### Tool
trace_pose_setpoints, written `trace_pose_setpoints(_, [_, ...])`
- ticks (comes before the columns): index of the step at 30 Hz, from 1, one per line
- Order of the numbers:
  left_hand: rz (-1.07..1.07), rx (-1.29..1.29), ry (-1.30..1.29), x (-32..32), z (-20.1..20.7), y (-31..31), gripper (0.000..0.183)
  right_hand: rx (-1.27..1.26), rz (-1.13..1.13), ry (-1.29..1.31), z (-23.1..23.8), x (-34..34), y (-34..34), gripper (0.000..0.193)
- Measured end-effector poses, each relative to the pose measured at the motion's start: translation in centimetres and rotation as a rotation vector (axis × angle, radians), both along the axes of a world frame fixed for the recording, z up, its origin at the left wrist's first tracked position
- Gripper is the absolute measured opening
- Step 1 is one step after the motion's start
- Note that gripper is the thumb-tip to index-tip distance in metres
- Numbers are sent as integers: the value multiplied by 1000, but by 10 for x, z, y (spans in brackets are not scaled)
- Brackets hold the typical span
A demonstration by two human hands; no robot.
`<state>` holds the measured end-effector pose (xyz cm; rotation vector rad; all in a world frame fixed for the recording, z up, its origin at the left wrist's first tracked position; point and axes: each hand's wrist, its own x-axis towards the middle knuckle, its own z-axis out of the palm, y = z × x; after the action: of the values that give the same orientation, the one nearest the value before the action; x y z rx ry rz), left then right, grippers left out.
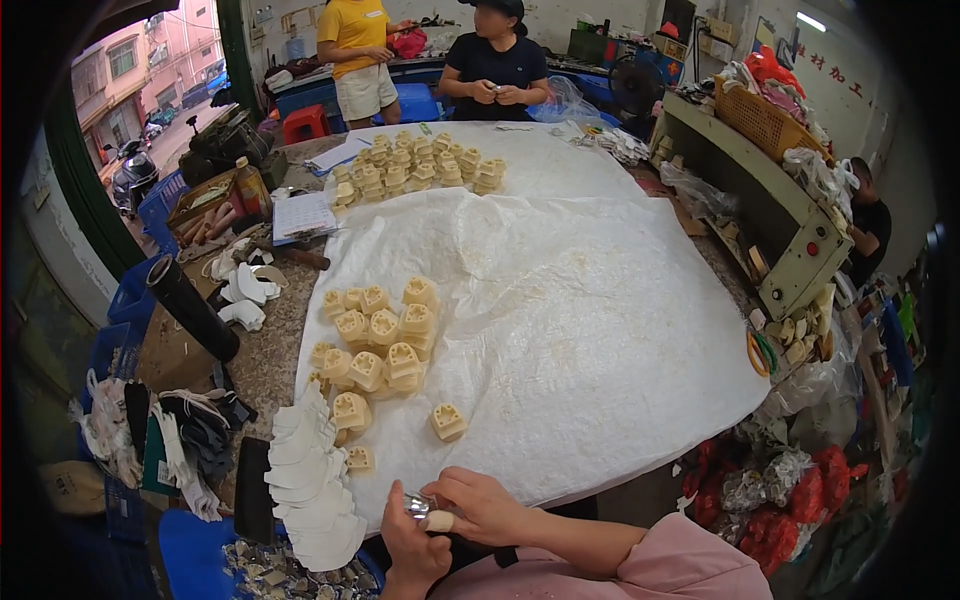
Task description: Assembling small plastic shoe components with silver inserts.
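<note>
White plastic sheeting [590, 340] covers most of the big worktable [265, 365]. Cream moulded blocks [383, 326] cluster on its left, with another batch [452, 172] toward the far end. Overlapping white curved pieces [305, 470] lie near left; a black tube [192, 308] occupies the uncovered left side.

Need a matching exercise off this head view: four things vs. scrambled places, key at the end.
Things
1. Shiny piece
2. White curved pieces
3. Lone cream block
4. Orange basket

Places
A. Overlapping in a row at the table's near-left edge
B. Atop the pale green machine
C. Between the left hand and right hand
D. On the white sheet, apart from the cream cluster

Pairs: 1-C, 2-A, 3-D, 4-B
</note>
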<state>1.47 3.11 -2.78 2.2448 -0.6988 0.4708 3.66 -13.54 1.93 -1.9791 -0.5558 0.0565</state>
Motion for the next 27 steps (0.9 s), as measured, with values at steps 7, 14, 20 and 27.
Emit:
trace_pose_setpoints(7, [77,-116,-66,2,12,-10,84,100,99,286,3,7,-6,31])
trace_pose_setpoints(14, [7,-576,317,-4,28,-17,72,255,19,132,-13,1,-2,28])
trace_pose_setpoints(20, [46,-851,589,-5,31,-5,44,381,78,202,-12,6,-5,29])
trace_pose_setpoints(27, [73,-267,237,-3,59,-8,38,525,315,768,-17,33,-21,23])
